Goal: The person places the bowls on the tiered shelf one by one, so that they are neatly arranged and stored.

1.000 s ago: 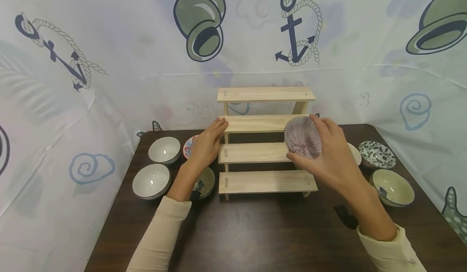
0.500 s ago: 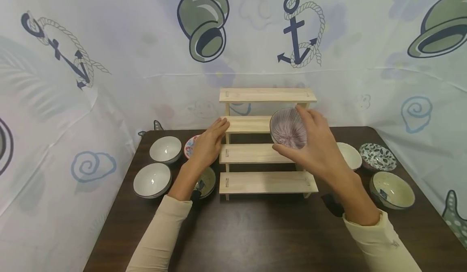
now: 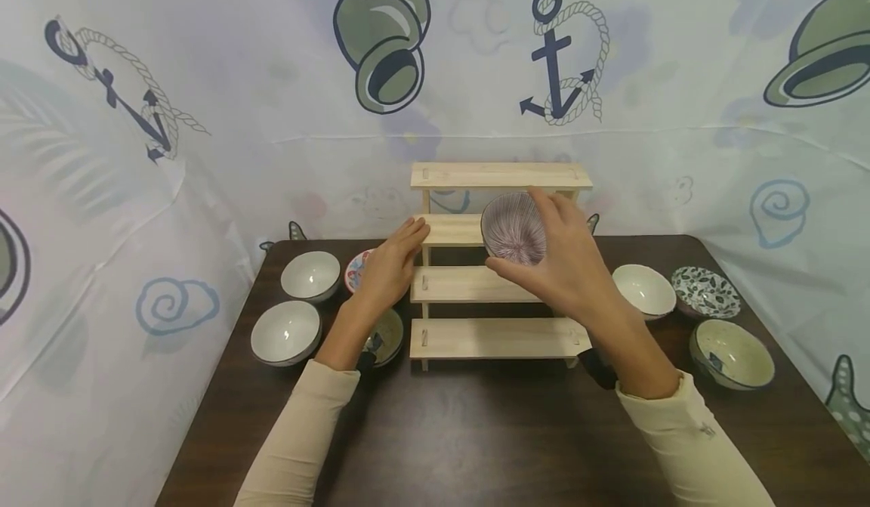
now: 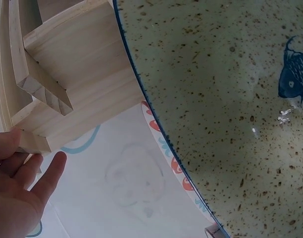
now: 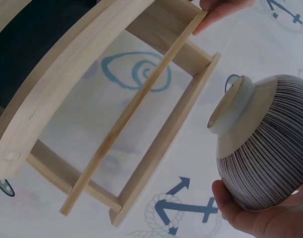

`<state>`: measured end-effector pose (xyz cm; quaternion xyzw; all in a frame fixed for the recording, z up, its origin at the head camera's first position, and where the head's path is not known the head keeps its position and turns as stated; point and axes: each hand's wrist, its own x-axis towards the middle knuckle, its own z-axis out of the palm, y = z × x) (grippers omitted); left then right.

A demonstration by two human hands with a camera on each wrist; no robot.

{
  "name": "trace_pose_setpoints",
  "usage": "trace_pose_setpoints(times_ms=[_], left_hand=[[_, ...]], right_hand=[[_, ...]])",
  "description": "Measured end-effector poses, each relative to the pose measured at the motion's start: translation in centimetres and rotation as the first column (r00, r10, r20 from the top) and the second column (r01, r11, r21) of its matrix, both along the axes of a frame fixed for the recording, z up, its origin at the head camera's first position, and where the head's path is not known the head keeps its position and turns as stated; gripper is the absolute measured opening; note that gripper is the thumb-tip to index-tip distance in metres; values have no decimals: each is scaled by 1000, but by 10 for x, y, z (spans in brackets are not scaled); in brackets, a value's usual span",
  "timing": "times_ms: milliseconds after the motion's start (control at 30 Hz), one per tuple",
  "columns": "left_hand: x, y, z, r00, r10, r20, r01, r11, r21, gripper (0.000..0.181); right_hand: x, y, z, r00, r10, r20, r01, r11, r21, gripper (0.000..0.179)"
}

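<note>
In the head view, my right hand (image 3: 567, 258) holds a bowl (image 3: 514, 229) with fine purple lines, its patterned inside facing me, in front of the upper tiers of a wooden stepped shelf (image 3: 492, 338). Thumb and fingers sit on opposite sides of its rim. The right wrist view shows the bowl's striped outside (image 5: 270, 148) and pale foot. My left hand (image 3: 390, 265) grips the left end of the second tier from the top; in the left wrist view, its fingertips (image 4: 27, 171) bend around the board's end (image 4: 35, 143).
Two white bowls (image 3: 285, 333), a red-patterned bowl (image 3: 356, 269) and a speckled fish bowl (image 3: 386, 337) stand left on the dark table (image 3: 435, 431). At right are a white bowl (image 3: 644, 292), a leaf-patterned bowl (image 3: 705, 292) and a pale green bowl (image 3: 732, 353).
My right hand has carried the lined bowl leftward and slightly up, in front of the shelf's upper tiers, uncovering the white bowl at right. My left hand has stayed at the shelf's end.
</note>
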<state>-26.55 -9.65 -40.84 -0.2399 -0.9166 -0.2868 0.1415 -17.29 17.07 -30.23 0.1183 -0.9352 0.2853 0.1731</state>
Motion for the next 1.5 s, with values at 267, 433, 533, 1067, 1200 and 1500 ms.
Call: trace_pose_setpoints(times_ms=[267, 433, 533, 1067, 1200, 1500], left_hand=[[-1, 0, 1, 1000, 7, -2, -7, 1000, 19, 42], [-1, 1, 0, 1000, 3, -9, -3, 999, 34, 42], [0, 1, -1, 1000, 7, -9, -7, 999, 31, 42], [0, 1, -1, 1000, 2, 3, -2, 1000, 14, 43], [-2, 3, 0, 1000, -5, 19, 5, 1000, 6, 43], [-2, 3, 1, 1000, -4, 1, 4, 1000, -1, 42]], right_hand=[[-12, -13, -1, 999, 26, -45, -26, 1000, 1, 104], [-17, -18, 1, 998, 23, -57, -22, 1000, 9, 106], [-21, -22, 2, 999, 23, -41, -23, 1000, 10, 107], [-38, -35, 4, 997, 42, -65, -43, 999, -25, 105], [-42, -34, 4, 996, 39, -75, -41, 998, -36, 104], [-51, -38, 4, 995, 32, -91, -34, 999, -23, 103]])
